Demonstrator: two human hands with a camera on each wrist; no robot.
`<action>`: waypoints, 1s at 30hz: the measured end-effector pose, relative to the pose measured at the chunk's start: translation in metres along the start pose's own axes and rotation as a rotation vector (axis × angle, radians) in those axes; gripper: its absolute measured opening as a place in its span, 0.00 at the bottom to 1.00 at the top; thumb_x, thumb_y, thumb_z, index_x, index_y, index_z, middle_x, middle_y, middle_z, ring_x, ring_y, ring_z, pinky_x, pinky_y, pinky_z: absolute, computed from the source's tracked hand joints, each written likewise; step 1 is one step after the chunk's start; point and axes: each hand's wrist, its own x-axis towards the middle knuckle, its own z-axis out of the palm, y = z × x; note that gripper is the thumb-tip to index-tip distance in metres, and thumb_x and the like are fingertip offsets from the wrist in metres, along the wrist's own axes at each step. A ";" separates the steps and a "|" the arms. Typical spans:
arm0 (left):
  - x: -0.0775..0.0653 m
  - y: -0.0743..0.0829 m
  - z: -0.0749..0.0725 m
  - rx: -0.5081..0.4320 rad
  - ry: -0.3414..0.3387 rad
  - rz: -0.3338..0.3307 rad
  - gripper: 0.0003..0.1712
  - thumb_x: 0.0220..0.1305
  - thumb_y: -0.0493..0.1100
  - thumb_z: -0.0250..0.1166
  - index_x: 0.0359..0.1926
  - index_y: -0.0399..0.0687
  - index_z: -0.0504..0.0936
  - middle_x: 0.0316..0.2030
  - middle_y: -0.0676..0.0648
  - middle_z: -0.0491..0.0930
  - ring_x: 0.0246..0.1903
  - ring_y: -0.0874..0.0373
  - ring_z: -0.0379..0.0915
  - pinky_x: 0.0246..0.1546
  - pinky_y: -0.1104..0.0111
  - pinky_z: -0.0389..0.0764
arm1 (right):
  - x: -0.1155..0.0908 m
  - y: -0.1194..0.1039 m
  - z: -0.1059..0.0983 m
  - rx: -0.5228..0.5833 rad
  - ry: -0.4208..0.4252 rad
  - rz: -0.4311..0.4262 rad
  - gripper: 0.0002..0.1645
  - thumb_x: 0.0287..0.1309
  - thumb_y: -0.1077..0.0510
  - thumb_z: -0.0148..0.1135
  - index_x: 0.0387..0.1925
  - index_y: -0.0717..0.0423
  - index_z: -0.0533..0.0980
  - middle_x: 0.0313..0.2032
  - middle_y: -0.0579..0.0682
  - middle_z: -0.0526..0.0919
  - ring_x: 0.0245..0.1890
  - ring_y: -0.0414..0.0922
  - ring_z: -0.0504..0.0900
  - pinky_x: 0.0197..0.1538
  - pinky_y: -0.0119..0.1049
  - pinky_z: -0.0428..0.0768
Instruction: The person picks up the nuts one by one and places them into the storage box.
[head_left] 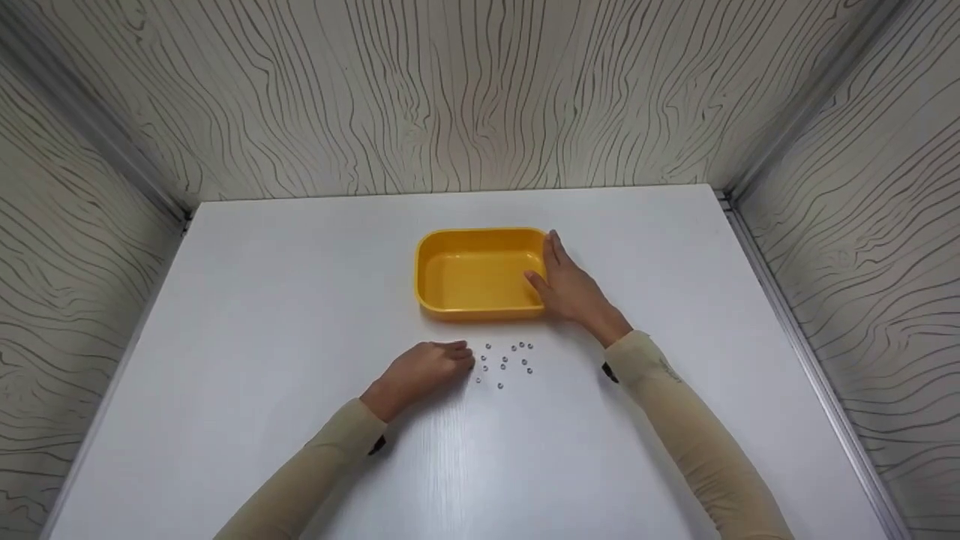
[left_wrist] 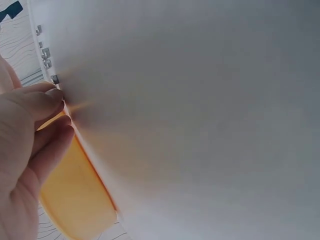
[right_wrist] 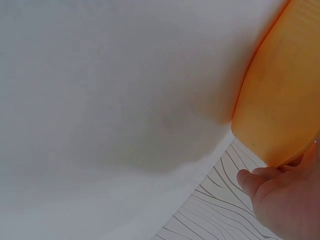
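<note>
Beads (head_left: pixel 503 367), loose, near tray (head_left: pixel 476 283); liable to scatter if brushed by left hand (head_left: pixel 427 370), bunched, cannot tell whether pinching one. Right hand (head_left: pixel 574 291): pinching tray wall.

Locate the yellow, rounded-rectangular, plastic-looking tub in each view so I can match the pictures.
Head: just above centre, the tub stands open side up, the bare right hand at its right end.
Left wrist: lower left, partly hidden by the bare left hand.
Right wrist: upper right, cut off by the picture's edge, above the right hand.
Shared landmark: the flat white tabletop, beneath the tub.
</note>
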 end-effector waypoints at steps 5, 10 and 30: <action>0.003 0.001 -0.001 0.142 0.024 0.048 0.14 0.60 0.31 0.72 0.45 0.50 0.88 0.45 0.56 0.91 0.48 0.63 0.88 0.39 0.72 0.89 | 0.000 -0.001 -0.001 -0.003 -0.003 0.013 0.53 0.80 0.33 0.40 0.84 0.60 0.31 0.85 0.59 0.31 0.85 0.59 0.50 0.85 0.54 0.57; 0.005 0.002 0.000 0.196 0.042 0.067 0.10 0.60 0.32 0.72 0.40 0.51 0.88 0.38 0.57 0.88 0.39 0.64 0.85 0.32 0.74 0.87 | 0.000 -0.002 -0.001 0.001 0.000 0.015 0.53 0.80 0.33 0.41 0.84 0.60 0.32 0.85 0.59 0.31 0.84 0.60 0.51 0.84 0.54 0.58; 0.012 0.009 -0.008 0.161 -0.040 0.053 0.10 0.62 0.33 0.71 0.32 0.55 0.90 0.30 0.58 0.87 0.25 0.64 0.80 0.24 0.74 0.84 | 0.000 -0.003 0.000 0.010 -0.001 0.016 0.53 0.80 0.34 0.40 0.84 0.61 0.32 0.85 0.60 0.31 0.84 0.60 0.53 0.84 0.55 0.59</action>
